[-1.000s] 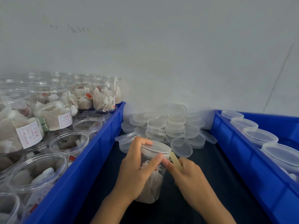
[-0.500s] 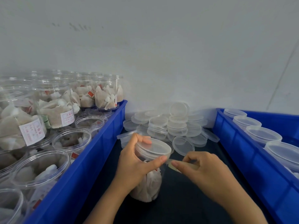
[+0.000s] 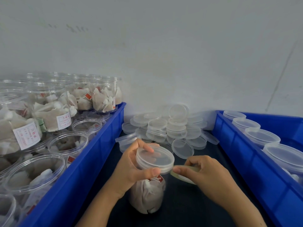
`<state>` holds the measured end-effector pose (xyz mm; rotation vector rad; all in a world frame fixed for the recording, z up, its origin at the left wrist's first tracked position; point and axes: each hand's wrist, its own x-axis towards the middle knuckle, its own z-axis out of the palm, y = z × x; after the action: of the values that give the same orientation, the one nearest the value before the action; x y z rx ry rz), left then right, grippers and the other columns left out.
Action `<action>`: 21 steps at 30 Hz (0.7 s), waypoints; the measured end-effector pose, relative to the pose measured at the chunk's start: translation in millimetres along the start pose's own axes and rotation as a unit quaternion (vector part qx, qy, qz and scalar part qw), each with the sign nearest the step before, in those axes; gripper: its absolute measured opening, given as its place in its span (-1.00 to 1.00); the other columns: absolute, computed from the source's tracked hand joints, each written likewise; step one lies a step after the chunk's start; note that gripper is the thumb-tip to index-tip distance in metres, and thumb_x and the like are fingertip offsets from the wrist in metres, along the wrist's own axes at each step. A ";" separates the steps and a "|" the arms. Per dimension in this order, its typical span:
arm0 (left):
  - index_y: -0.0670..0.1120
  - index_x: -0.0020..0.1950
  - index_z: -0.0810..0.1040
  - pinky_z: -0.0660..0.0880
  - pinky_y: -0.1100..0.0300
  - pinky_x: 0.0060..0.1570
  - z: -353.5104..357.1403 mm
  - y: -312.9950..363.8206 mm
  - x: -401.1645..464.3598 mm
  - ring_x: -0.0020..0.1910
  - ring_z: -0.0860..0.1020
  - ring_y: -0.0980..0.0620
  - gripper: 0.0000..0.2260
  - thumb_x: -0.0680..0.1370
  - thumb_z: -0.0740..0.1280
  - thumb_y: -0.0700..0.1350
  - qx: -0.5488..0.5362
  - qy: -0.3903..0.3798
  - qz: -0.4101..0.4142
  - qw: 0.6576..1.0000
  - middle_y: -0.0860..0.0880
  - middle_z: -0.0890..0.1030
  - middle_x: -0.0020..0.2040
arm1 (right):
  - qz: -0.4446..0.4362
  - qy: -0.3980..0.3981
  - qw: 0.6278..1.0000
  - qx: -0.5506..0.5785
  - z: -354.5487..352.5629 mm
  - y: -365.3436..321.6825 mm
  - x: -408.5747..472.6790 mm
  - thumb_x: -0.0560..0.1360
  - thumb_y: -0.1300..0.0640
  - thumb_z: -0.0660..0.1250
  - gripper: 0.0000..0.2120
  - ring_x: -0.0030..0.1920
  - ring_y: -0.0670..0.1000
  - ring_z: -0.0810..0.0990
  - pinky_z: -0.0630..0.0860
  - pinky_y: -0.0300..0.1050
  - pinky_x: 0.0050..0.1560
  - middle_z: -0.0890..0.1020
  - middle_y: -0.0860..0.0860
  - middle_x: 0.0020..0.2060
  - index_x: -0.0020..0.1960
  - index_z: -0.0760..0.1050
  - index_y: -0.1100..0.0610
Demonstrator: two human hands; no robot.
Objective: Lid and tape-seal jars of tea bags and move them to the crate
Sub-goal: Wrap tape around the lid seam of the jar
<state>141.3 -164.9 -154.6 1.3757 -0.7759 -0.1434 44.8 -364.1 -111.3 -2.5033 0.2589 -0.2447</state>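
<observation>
— Gripping the jar (image 3: 148, 192) just under its lid (image 3: 155, 157), is the left hand (image 3: 131, 169) wrapping right around it?

— Yes, thumb pressing the lid's near rim, fingers curling over the far edge. The jar is standing upright on the dark surface between the two blue crates.

— And the right hand (image 3: 206, 176)?

— It is pinching a strip of tape (image 3: 183, 175) just beside the lid's right edge, fingertips nearly meeting the left thumb.

— Is the tape touching the lid?

— Cannot tell.
</observation>
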 end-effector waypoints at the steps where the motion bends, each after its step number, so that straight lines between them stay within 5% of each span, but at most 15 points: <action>1: -0.12 0.03 0.44 0.56 0.19 0.02 -0.3 -0.1 0.0 0.16 0.61 -0.09 -0.52 0.21 0.56 -0.12 -0.008 -0.006 -0.003 1.000 -0.09 0.63 0.16 | -0.003 -0.001 1.000 -0.001 -0.2 -0.1 -0.3 0.23 -0.53 0.25 -0.49 -0.40 -0.18 0.49 0.31 -0.27 -0.35 0.54 -0.28 -0.44 -0.32 0.52 -0.08; 4: -0.04 0.07 0.45 0.56 0.15 0.06 -1.7 0.4 -0.3 0.19 0.59 -0.11 -0.49 0.21 0.58 -0.10 -0.024 -0.031 -0.018 0.999 -0.10 0.62 0.19 | -0.001 -0.002 1.000 0.005 0.2 -1.5 -0.2 0.22 -0.50 0.28 -0.53 -0.35 -0.16 0.50 0.31 -0.27 -0.33 0.56 -0.23 -0.40 -0.32 0.53 -0.10; 8: -0.05 0.30 0.26 0.55 0.19 0.06 -2.6 0.6 -1.7 0.19 0.60 -0.01 -0.08 0.10 0.67 0.08 -0.073 -0.039 -0.080 0.993 0.01 0.64 0.16 | -0.022 0.001 1.000 0.007 1.0 -2.8 -0.9 0.24 -0.46 0.31 -0.61 -0.22 -0.19 0.52 0.36 -0.24 -0.26 0.58 -0.19 -0.30 -0.14 0.53 -0.20; 10: -0.06 0.32 0.27 0.54 0.22 0.08 -3.3 2.7 -2.2 0.20 0.59 0.03 -0.04 0.06 0.66 0.17 -0.060 -0.036 -0.096 0.993 0.04 0.64 0.15 | -0.040 0.003 0.999 0.011 1.6 -3.3 -1.3 0.30 -0.42 0.32 -0.66 -0.25 -0.21 0.48 0.38 -0.23 -0.23 0.52 -0.21 -0.38 -0.01 0.51 -0.30; 14: 0.01 0.38 0.36 0.50 0.28 0.13 -2.9 8.8 -2.9 0.25 0.55 0.07 -0.11 0.15 0.60 0.27 0.004 -0.029 -0.078 0.997 0.08 0.61 0.19 | -0.058 -0.013 0.998 0.008 1.9 -3.5 -1.2 0.39 -0.35 0.32 -0.72 -0.18 -0.24 0.53 0.46 -0.22 -0.12 0.49 -0.39 -0.47 0.11 0.48 -0.44; 18: 0.35 0.46 0.25 0.37 0.29 0.30 -1.7 13.1 -4.6 0.41 0.34 0.30 -0.30 0.35 0.41 0.33 0.079 -0.024 -0.025 0.996 0.37 0.38 0.40 | -0.077 0.031 0.995 -0.054 5.9 -6.0 -2.0 0.39 -0.42 0.20 -0.68 -0.17 -0.25 0.55 0.46 -0.34 -0.17 0.62 -0.32 -0.20 0.12 0.44 -0.45; 21: 0.43 0.38 0.27 0.31 0.26 0.31 8.1 9.9 -5.6 0.38 0.34 0.34 -0.43 0.39 0.33 0.32 0.138 -0.005 -0.011 0.990 0.42 0.38 0.34 | -0.096 0.071 0.990 -0.079 12.2 -8.7 -3.1 0.37 -0.46 0.10 -0.60 -0.25 -0.28 0.52 0.41 -0.36 -0.26 0.60 -0.33 -0.26 0.13 0.46 -0.41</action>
<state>129.2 -166.4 -147.9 1.6471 -0.8109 -0.0623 45.7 -349.7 -116.2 -2.6740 0.0976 -0.4988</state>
